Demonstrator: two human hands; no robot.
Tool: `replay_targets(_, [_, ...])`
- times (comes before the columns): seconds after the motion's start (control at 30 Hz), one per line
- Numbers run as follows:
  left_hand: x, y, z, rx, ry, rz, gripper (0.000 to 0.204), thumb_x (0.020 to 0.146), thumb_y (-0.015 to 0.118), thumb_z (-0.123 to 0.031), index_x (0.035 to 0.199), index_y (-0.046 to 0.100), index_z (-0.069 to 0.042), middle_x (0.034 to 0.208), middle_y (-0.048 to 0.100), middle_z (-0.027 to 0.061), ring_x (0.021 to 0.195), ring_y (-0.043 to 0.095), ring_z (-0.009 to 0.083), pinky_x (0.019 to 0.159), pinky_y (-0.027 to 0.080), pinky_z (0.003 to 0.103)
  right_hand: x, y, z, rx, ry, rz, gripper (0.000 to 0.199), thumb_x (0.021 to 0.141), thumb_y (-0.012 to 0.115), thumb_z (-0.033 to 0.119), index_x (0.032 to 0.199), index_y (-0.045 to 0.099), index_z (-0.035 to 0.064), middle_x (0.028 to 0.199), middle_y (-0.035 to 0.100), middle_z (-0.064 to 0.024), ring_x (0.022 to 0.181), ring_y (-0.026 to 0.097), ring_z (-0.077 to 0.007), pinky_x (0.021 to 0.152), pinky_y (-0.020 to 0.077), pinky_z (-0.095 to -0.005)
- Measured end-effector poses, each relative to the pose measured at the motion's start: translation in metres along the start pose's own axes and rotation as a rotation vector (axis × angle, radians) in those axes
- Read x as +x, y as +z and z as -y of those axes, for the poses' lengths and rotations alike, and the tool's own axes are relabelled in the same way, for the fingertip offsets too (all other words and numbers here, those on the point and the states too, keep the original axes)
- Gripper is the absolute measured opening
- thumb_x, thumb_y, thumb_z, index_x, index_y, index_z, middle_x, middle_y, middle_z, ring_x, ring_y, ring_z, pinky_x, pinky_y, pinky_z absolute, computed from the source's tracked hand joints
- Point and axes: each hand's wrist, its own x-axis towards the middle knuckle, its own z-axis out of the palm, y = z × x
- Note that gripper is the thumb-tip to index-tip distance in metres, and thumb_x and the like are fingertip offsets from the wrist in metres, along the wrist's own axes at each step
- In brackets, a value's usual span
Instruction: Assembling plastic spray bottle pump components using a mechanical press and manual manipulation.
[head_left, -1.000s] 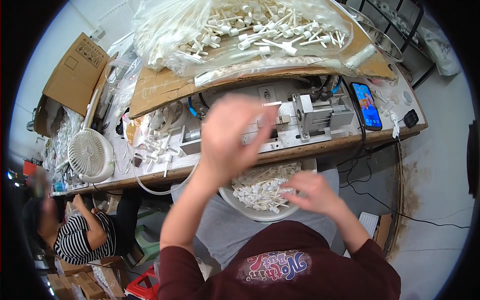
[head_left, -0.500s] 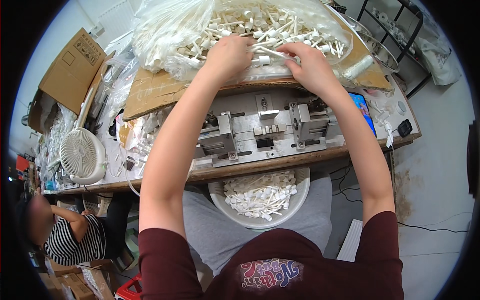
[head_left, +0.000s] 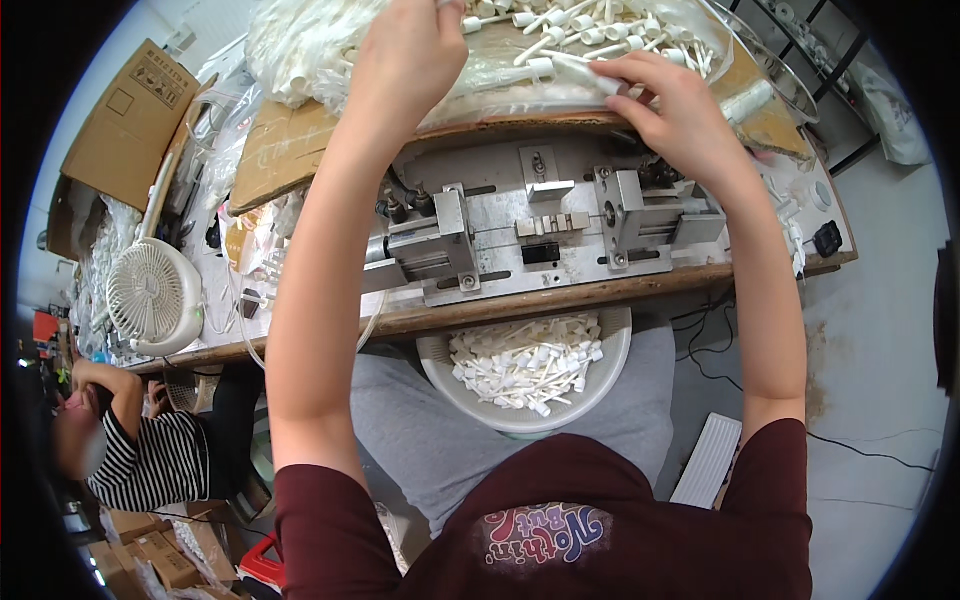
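My left hand (head_left: 408,60) is raised at the top edge over the clear plastic bag (head_left: 300,45), its fingers closed. A bit of white shows at its fingertips; what it holds is cut off by the picture's edge. My right hand (head_left: 675,105) pinches a white plastic stick (head_left: 592,76) between thumb and fingers, at the bag's near edge. Several white sticks with cup-shaped ends (head_left: 600,30) lie loose in the bag. Below my hands is a metal fixture (head_left: 545,250) with two facing clamp blocks and a small notched holder (head_left: 552,225) between them.
A tub of white sticks (head_left: 525,370) sits at my lap, under the wooden table edge (head_left: 540,302). The bag lies on a cardboard sheet (head_left: 285,150). A white fan (head_left: 155,295) and an open carton (head_left: 130,125) stand left. Another person (head_left: 150,450) sits at lower left.
My left hand has moved up and left, away from my right hand. The right hand has shifted right and slightly up. The view has tilted, so the fixture sits higher.
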Motion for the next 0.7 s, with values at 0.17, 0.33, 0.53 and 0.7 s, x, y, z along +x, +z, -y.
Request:
replay_targets(0.17, [-0.054, -0.043, -0.057, -0.447, -0.112, -0.081, 0.02, 0.099, 0.055, -0.017, 0.103, 0.066, -0.001, 0.085, 0.07, 0.0098, 0.068, 0.066, 0.0182, 0.064, 0.05, 0.029, -0.056, -0.009, 0.06, 0.173, 0.071, 0.029, 0.022, 0.08, 0.075, 0.008, 0.1, 0.068, 0.0008, 0.095, 0.067, -0.0105, 0.077, 0.067, -0.0202, 0.068, 0.0553, -0.0312])
replay_targets(0.33, [-0.109, -0.045, -0.078, -0.647, -0.098, -0.032, 0.023, 0.107, 0.041, -0.019, 0.1, 0.055, -0.002, 0.081, 0.06, 0.0056, 0.058, 0.053, 0.0066, 0.05, 0.037, 0.018, -0.119, 0.032, 0.08, 0.132, -0.106, 0.032, 0.027, 0.073, 0.078, 0.007, 0.097, 0.067, 0.001, 0.107, 0.066, -0.0127, 0.088, 0.068, -0.0245, 0.071, 0.0563, -0.0339])
replay_targets(0.53, [-0.154, -0.037, -0.084, -0.883, -0.198, -0.023, 0.021, 0.109, 0.036, -0.021, 0.1, 0.045, -0.005, 0.087, 0.053, 0.0085, 0.053, 0.046, 0.0071, 0.047, 0.035, 0.018, -0.125, 0.064, 0.086, -0.095, -0.157, 0.038, 0.023, 0.072, 0.071, 0.007, 0.093, 0.068, -0.0005, 0.109, 0.07, -0.0142, 0.072, 0.068, -0.0204, 0.062, 0.0545, -0.0296])
replay_targets(0.7, [-0.175, -0.032, -0.087, -0.945, -0.322, -0.024, 0.021, 0.109, 0.035, -0.022, 0.103, 0.044, -0.005, 0.099, 0.055, 0.0139, 0.065, 0.052, 0.0093, 0.051, 0.041, 0.02, -0.113, 0.061, 0.09, -0.237, -0.18, 0.146, 0.028, 0.073, 0.076, 0.011, 0.099, 0.071, -0.0001, 0.117, 0.071, -0.0137, 0.052, 0.06, -0.0178, 0.052, 0.049, -0.0284])
